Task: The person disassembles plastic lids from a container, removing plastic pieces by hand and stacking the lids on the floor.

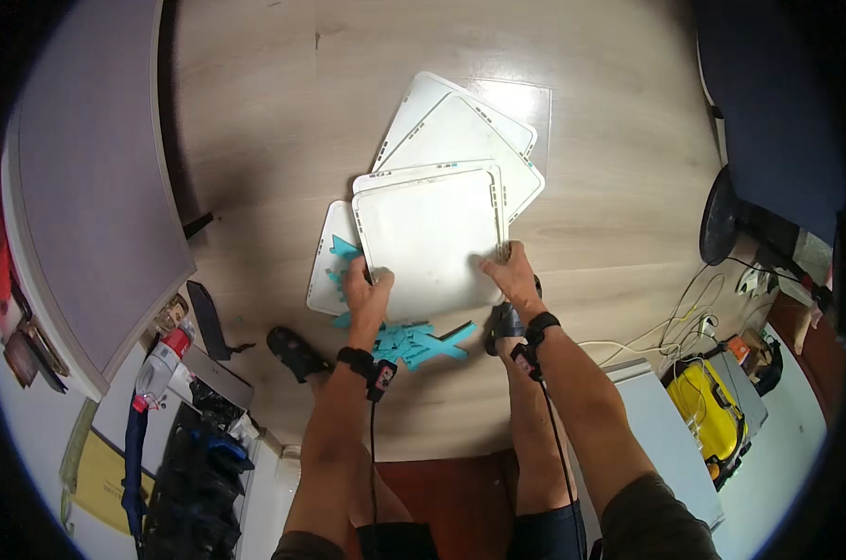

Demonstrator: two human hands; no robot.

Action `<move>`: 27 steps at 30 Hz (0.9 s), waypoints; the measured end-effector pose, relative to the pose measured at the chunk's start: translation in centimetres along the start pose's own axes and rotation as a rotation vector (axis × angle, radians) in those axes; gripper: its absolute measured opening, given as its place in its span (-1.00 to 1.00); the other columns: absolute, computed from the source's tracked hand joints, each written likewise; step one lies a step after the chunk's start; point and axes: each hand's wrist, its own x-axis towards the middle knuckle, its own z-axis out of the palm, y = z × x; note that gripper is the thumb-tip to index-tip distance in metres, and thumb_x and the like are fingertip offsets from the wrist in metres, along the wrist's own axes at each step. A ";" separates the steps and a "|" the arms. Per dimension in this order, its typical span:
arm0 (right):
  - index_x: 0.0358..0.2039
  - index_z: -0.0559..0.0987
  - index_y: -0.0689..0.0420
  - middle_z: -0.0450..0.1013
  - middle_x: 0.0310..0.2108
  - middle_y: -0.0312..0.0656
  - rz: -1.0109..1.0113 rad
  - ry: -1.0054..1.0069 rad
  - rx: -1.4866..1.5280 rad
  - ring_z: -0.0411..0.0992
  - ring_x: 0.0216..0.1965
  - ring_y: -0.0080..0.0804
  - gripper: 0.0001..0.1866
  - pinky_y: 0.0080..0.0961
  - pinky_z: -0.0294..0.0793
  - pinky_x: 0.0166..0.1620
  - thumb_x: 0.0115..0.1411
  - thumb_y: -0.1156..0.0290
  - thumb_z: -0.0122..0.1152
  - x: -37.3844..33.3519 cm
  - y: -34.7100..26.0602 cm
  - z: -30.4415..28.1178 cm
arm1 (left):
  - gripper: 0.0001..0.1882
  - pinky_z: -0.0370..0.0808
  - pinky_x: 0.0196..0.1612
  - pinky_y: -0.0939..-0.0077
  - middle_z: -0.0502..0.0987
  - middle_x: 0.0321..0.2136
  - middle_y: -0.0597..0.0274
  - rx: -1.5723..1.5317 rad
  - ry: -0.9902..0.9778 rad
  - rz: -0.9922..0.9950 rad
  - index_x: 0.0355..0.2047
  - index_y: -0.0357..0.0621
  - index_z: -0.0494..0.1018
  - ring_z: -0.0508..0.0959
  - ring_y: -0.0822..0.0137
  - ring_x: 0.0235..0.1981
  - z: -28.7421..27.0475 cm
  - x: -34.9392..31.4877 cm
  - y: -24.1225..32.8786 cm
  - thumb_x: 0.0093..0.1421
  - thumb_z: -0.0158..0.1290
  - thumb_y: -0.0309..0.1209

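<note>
A white square panel (430, 233) with rounded corners and small slots along its edges is held level between my two hands. My left hand (367, 291) grips its near left side, thumb on top and fingers at the edge. At its near right side my right hand (514, 278) is closed on the edge in the same way. Under and beyond it lie several similar white panels (470, 140), fanned out on the floor. Another panel (322, 280) shows by my left hand, with turquoise pieces (343, 247) on it. Below the held panel is a heap of turquoise strips (421, 343).
My feet in dark shoes (295, 353) stand on both sides of the heap. A grey tabletop (96, 177) borders the left. At right are a dark round base (720, 217), loose cables (670, 331) and a yellow case (708, 411). A bottle (162, 369) lies at lower left.
</note>
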 end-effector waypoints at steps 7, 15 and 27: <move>-0.38 0.43 0.26 0.36 -0.54 -0.35 0.103 0.111 0.510 0.26 -0.53 -0.65 -0.78 -0.61 0.29 -0.50 0.06 0.39 0.22 -2.7 0.9 -3.0 | -0.80 0.37 -0.17 0.43 0.45 -0.27 0.18 -0.703 -0.017 -0.305 -0.28 -0.27 0.37 0.41 0.35 -0.28 1.2 -4.3 4.9 0.10 0.08 -0.48; 0.02 0.39 0.35 0.42 -0.07 -0.01 -0.373 0.070 0.158 0.39 -0.09 -0.28 -0.45 -0.38 0.37 0.00 0.05 0.36 0.29 6.8 -1.2 -9.0 | -0.64 0.30 0.01 0.33 0.34 -0.14 0.05 -0.588 0.078 -0.300 -0.11 -0.32 0.25 0.35 0.23 -0.11 6.2 -1.5 6.3 0.15 0.08 -0.42; -0.36 0.50 0.26 0.44 -0.52 -0.27 -0.067 -0.020 0.377 0.34 -0.54 -0.56 -0.74 -0.59 0.36 -0.44 -0.04 0.42 0.33 8.8 -2.4 -7.9 | -0.55 0.20 0.10 0.20 0.23 -0.08 -0.03 -0.426 0.152 -0.226 -0.10 -0.36 0.26 0.24 0.06 -0.01 8.5 -1.8 5.9 0.02 0.14 -0.48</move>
